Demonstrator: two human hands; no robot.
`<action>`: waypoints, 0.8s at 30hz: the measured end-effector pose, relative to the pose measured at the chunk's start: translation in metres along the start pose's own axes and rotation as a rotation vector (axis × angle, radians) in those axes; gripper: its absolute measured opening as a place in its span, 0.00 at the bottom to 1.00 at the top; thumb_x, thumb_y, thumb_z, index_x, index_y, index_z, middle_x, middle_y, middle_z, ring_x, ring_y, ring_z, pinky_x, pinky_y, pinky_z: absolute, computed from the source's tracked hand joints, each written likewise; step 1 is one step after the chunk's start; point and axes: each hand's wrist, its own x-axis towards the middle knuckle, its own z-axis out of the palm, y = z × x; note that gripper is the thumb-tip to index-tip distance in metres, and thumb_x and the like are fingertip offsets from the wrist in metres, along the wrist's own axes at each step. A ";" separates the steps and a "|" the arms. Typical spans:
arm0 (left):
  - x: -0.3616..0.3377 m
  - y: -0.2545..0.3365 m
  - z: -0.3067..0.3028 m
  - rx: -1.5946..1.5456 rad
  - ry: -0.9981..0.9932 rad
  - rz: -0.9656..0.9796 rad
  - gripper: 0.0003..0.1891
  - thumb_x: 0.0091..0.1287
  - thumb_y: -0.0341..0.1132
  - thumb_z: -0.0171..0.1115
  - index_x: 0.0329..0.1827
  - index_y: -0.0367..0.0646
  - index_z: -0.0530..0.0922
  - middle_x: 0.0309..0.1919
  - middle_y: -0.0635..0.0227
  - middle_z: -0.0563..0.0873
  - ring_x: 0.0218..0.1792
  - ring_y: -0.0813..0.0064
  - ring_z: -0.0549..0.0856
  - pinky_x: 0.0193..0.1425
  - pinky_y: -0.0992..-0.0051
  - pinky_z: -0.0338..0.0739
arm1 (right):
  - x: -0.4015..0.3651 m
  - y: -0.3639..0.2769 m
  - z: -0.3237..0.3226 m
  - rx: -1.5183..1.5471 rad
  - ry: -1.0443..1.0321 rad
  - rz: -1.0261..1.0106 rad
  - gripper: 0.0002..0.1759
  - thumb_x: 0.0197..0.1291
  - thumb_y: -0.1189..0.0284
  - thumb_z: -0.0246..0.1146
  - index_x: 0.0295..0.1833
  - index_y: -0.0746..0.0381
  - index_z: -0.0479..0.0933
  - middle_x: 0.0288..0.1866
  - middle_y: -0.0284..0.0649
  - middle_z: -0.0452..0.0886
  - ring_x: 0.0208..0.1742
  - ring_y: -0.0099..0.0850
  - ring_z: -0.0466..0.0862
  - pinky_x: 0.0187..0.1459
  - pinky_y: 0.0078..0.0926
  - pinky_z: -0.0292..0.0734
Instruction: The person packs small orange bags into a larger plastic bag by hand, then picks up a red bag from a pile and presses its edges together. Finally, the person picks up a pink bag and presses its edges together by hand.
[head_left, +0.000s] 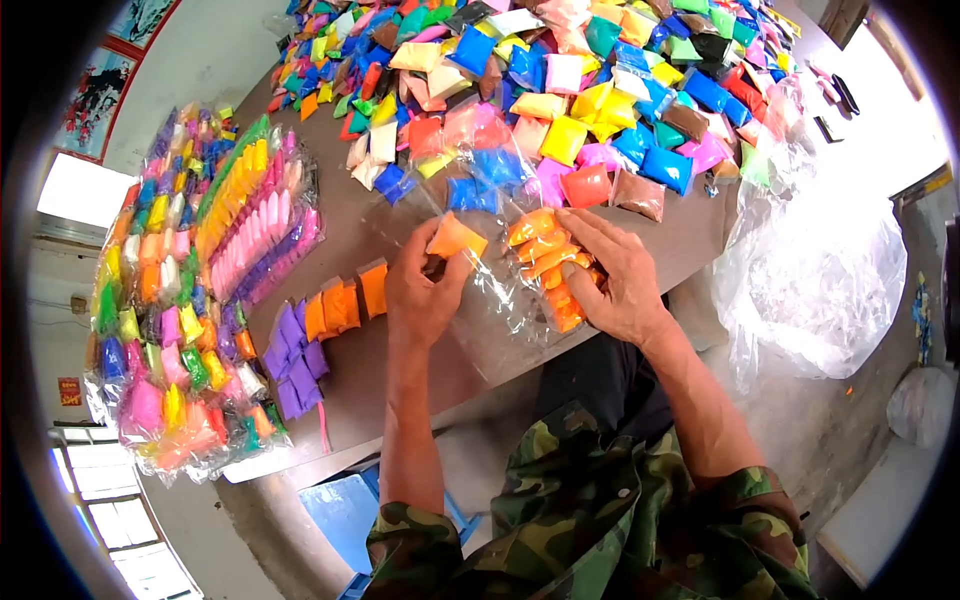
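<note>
My left hand (430, 285) pinches a small orange packet (457, 238) between thumb and fingers. To its right, a clear plastic bag (490, 290) lies at the table's front edge with a stack of orange packets (545, 255) inside. My right hand (615, 275) rests on that stack, fingers along its top and right side, thumb across the packets. Left of my left hand, several loose orange packets (335, 308) lie in a row beside a group of purple packets (297, 360).
A large pile of coloured packets (600, 100) covers the back of the table (370, 390). Filled clear bags (180, 300) lie at the left. A big clear plastic bag (815, 270) hangs at the right edge. A blue stool (345, 515) stands below the table.
</note>
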 end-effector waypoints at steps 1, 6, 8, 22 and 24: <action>0.002 0.000 -0.001 -0.006 0.003 0.006 0.17 0.73 0.29 0.71 0.63 0.34 0.83 0.47 0.65 0.92 0.43 0.77 0.89 0.49 0.74 0.84 | 0.001 -0.001 -0.001 -0.014 0.020 -0.013 0.33 0.61 0.69 0.64 0.73 0.64 0.81 0.72 0.56 0.84 0.67 0.55 0.86 0.67 0.46 0.80; 0.008 -0.001 -0.008 0.474 -0.029 0.187 0.16 0.75 0.28 0.69 0.63 0.36 0.85 0.49 0.62 0.94 0.47 0.75 0.92 0.54 0.71 0.87 | 0.000 0.003 0.000 -0.033 0.026 -0.034 0.33 0.61 0.68 0.64 0.73 0.65 0.81 0.71 0.57 0.84 0.66 0.55 0.86 0.67 0.47 0.80; 0.002 0.005 -0.010 0.301 -0.019 0.136 0.15 0.75 0.28 0.69 0.62 0.35 0.85 0.49 0.63 0.94 0.47 0.75 0.92 0.54 0.72 0.87 | 0.000 0.003 0.000 -0.024 0.016 -0.026 0.33 0.61 0.68 0.64 0.74 0.65 0.81 0.72 0.57 0.84 0.65 0.55 0.86 0.67 0.47 0.80; 0.017 -0.024 0.028 -0.249 -0.030 0.066 0.12 0.74 0.27 0.72 0.58 0.35 0.86 0.49 0.68 0.93 0.49 0.80 0.89 0.57 0.75 0.84 | 0.002 0.000 -0.001 0.008 -0.001 -0.035 0.32 0.63 0.67 0.66 0.73 0.65 0.81 0.72 0.55 0.84 0.65 0.56 0.86 0.65 0.47 0.81; 0.025 -0.032 0.038 -0.372 -0.057 0.035 0.14 0.73 0.26 0.74 0.58 0.35 0.86 0.50 0.69 0.93 0.49 0.80 0.89 0.57 0.75 0.84 | 0.002 -0.001 -0.001 -0.027 -0.004 -0.014 0.32 0.64 0.66 0.67 0.73 0.65 0.81 0.71 0.55 0.84 0.65 0.56 0.86 0.65 0.47 0.81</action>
